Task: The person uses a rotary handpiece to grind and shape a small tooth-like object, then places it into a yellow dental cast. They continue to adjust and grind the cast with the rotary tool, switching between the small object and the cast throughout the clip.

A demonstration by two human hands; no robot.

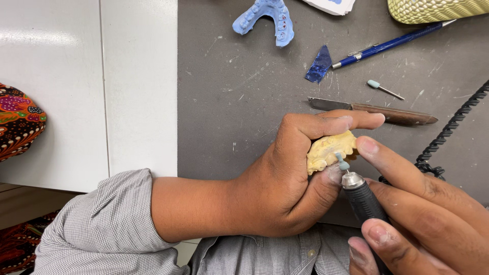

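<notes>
Just below the long metal knife with a brown handle [374, 112], the left hand [285, 178] curls closed around a pale yellow plaster dental cast [328, 150], pinching it between forefinger and thumb. Beside it, farther from the knife, the right hand [428, 214] grips a black rotary handpiece with a silver collar [362, 201], whose small pale blue polishing tip touches the cast. Above the knife lie a loose blue-tipped bur [384, 89], a dark blue pen [389, 45] and a scrap of blue foil [319, 65]. Well above it rests a light blue horseshoe-shaped dental impression [265, 20].
</notes>
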